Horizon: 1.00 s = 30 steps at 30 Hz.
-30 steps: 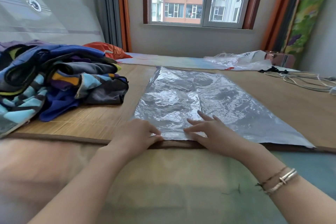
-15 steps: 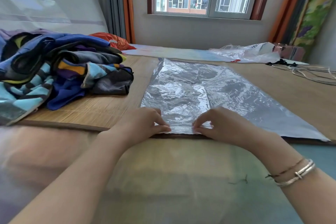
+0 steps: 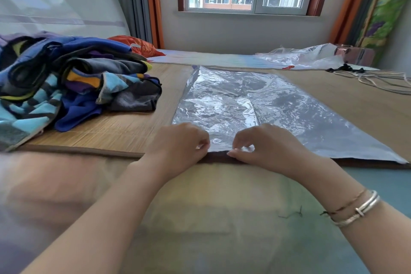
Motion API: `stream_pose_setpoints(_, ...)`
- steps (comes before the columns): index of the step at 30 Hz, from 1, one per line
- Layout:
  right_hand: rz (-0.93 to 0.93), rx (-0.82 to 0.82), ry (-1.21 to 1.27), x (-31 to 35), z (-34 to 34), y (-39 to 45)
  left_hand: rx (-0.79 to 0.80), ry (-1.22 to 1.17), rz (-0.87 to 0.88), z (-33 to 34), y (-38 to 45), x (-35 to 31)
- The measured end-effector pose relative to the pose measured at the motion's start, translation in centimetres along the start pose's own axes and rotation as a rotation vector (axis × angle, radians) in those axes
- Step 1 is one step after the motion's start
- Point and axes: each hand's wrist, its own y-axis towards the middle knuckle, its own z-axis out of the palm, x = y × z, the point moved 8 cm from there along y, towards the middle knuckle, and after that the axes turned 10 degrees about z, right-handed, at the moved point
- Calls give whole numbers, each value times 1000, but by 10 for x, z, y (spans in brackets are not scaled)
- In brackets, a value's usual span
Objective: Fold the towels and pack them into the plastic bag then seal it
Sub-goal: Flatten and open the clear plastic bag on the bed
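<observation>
- Presumably laid flat for a reason: clear plastic bag (image 3: pixel 255 107) spread lengthwise over the bamboo mat (image 3: pixel 115 127), centre of the frame, near edge flush with the mat's dark border, mouth likely turned toward the person for easy loading.
- Left hand (image 3: pixel 180 147) and right hand (image 3: pixel 266 147) side by side at that near edge, lower centre, fingers (image 3: pixel 238 152) curled and pinching the film on both sides of a small gap; probably rubbing the two layers apart to open the mouth.
- Grip narrow, thumb against fingertips, only a sliver of plastic caught in each.
- Towels (image 3: pixel 73 87) heaped unfolded at centre left, blue, grey and striped, beside the bag but not touching it; within reach of the left arm, folding not yet begun.
- Second crumpled clear bag (image 3: pixel 300 58) at upper right, cables (image 3: pixel 378 80) just past it, both well apart from the work.
- Bracelets (image 3: pixel 355 209) on the right wrist, lower right.
- Thin film, slippery and clingy: layers hard to separate, liable to slip from a shallow pinch.
</observation>
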Motion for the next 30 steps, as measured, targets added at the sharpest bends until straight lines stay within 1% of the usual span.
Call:
stream_pose_setpoints(3,-7,-61,-97,7,-3,0,-76,7,-20,-5,3,-5)
stream_pose_setpoints(6,-1,-81,-98,12,-7,-1,-119,-27,-82,-6,4,-3)
stream_pose_setpoints(8,15,-71,-88,10,-8,-1,-128,-29,-93,-6,3,-4)
stream_pose_setpoints(16,45,-57,-121,11,-8,0,-213,-86,-23,-9,-2,-14)
stream_pose_setpoints(22,34,-71,-256,22,-5,2,-264,-26,45,-5,-3,-24)
stream_pose_setpoints(25,99,-78,-287,14,-2,5,-273,14,81,-1,-2,-29)
stream_pose_setpoints(30,203,-101,-271,-9,-2,8,-291,58,90,2,-2,-28)
